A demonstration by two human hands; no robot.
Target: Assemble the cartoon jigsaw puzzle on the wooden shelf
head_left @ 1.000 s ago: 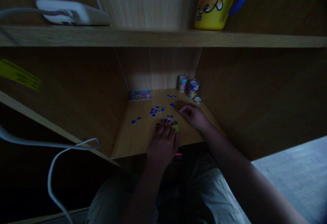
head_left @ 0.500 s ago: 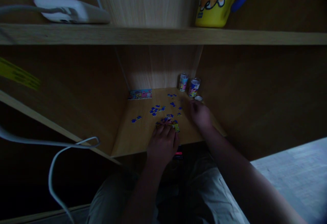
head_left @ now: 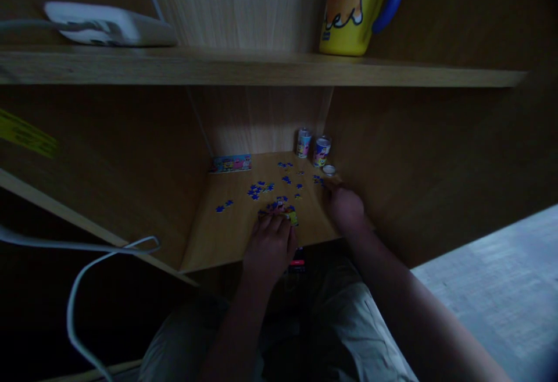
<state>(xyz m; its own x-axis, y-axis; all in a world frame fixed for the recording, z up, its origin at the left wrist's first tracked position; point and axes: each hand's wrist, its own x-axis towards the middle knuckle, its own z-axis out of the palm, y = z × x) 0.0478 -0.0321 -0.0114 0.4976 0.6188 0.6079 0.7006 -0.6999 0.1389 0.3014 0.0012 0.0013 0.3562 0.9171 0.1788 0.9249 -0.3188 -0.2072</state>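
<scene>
My left hand (head_left: 269, 248) lies with its fingers stretched over the lower left of a partly joined picture puzzle (head_left: 291, 216), pressing on it near the board's front edge. Part of the puzzle is hidden under those fingers. To the right, my right hand (head_left: 347, 209) is low over the board with its fingers drawn together. Its fingertips are beside a few blue puzzle pieces (head_left: 318, 179); whatever they pinch is too dark and small to see. A larger group of loose blue pieces (head_left: 260, 189) is spread beyond my left hand.
Two small printed cans (head_left: 304, 143) (head_left: 321, 151) stand at the back right, with a round lid (head_left: 329, 170) in front. A picture card (head_left: 230, 163) is at the back left. An upper shelf (head_left: 244, 71) holds a yellow mug (head_left: 346, 13) and a white device (head_left: 111, 24). A cable (head_left: 76, 289) hangs at left.
My right hand has pulled back towards me and slightly right, and several blue pieces beside the lid now show. My left hand stays on the puzzle. The view has shifted slightly.
</scene>
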